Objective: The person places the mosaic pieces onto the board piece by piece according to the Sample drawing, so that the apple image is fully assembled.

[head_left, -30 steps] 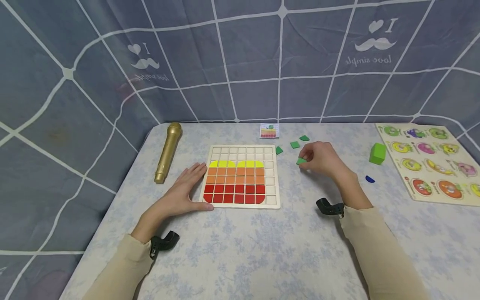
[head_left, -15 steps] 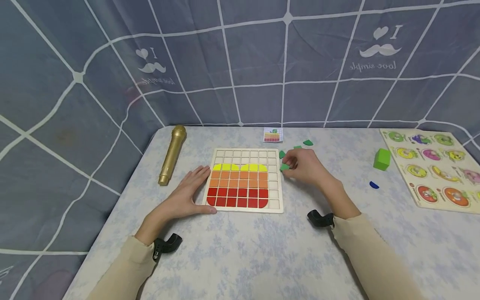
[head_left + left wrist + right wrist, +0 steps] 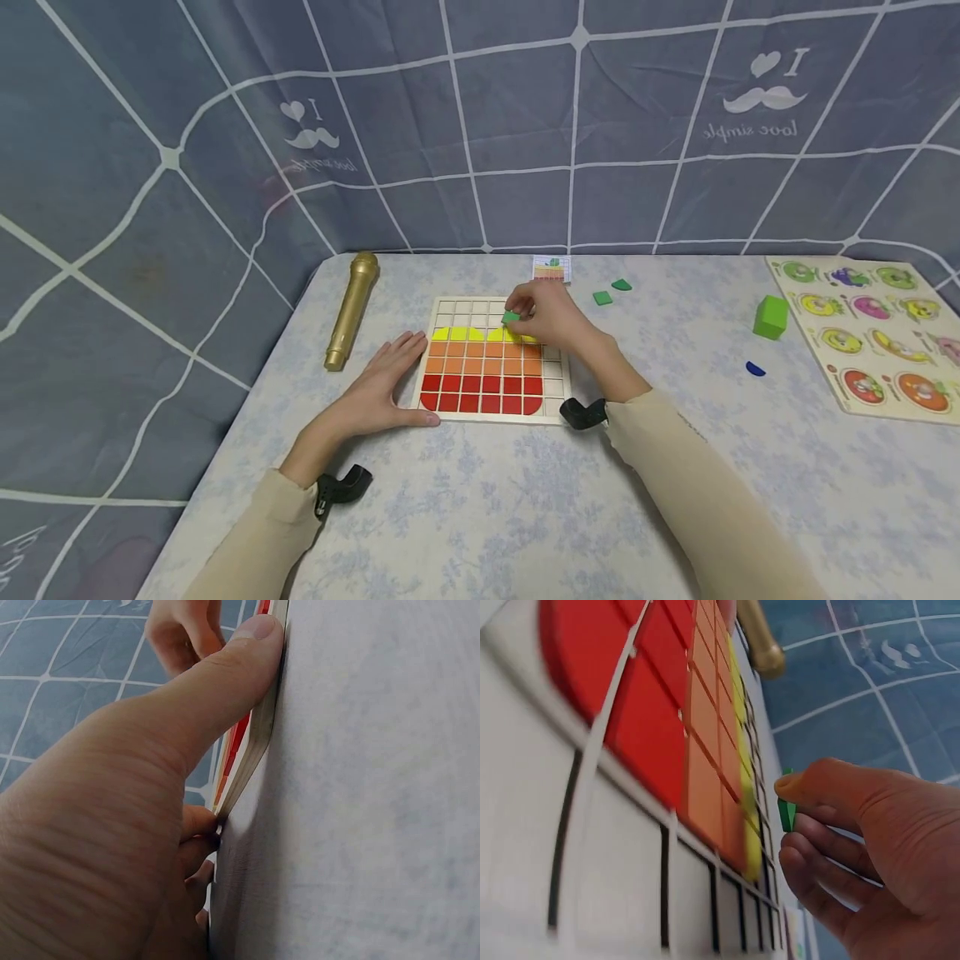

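A square wooden grid board [image 3: 557,392] lies on the table, filled with red, orange and yellow tiles in rows. My left hand [image 3: 378,387] rests at its left edge, fingers spread, with the thumb [image 3: 244,652] laid against the front corner. Over the upper part of the grid, my right hand [image 3: 551,317] pinches a small green tile [image 3: 511,317] between thumb and fingertips. In the right wrist view the green tile [image 3: 787,814] is seen edge-on, close above the grid beyond the yellow row. The right hand hides the board's upper right corner.
Two loose green pieces [image 3: 602,297] lie right of the board, below a small picture card [image 3: 551,268]. A gold microphone-shaped object [image 3: 351,312] lies at left. Further right are a green block [image 3: 771,317], a blue half-round piece [image 3: 755,368] and a fruit puzzle board [image 3: 832,367].
My right hand has carried the green tile leftward from beside the loose pieces to over the board's upper rows. The left hand has stayed at the board's left edge.
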A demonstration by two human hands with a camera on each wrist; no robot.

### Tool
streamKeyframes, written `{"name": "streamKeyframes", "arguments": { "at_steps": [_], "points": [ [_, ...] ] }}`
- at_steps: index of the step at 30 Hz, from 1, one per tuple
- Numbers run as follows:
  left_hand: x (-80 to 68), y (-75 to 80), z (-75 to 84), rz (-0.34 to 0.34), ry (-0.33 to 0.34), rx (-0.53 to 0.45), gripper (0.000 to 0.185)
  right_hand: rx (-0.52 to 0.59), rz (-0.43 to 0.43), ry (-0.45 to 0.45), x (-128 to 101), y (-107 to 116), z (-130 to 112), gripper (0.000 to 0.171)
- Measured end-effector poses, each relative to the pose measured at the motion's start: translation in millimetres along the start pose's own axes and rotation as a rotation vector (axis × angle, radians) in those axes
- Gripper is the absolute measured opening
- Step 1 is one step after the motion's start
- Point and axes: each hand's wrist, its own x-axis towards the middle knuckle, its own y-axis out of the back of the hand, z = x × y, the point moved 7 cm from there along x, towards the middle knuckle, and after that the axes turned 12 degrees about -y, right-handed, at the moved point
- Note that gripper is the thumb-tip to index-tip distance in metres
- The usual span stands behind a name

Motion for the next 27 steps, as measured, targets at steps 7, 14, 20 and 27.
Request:
{"name": "streamKeyframes", "arguments": {
  "at_steps": [7, 14, 20, 27],
  "points": [
    [2.0, -0.9, 1.4, -0.005, 0.003, 0.002, 0.124, 0.052, -0.021, -0.022, 11.1, -17.8, 0.0, 0.015],
    [3.6, -0.6, 1.7, -0.003, -0.002, -0.002, 0.124, 0.024, 0.019, -0.047, 10.3, -20.5, 0.0, 0.010],
    [2.3, -0.7, -0.9, 0.001, 0.000, 0.004, 0.124, 0.022, 0.024, -0.064, 6.1, -21.3, -3.1, 0.013],
    [0.3, -2.4, -1.6, 0.001, 0.003, 0.004, 0.124, 0.019, 0.027, -0.049, -0.7, -14.5, -4.8, 0.016]
  ]
}}
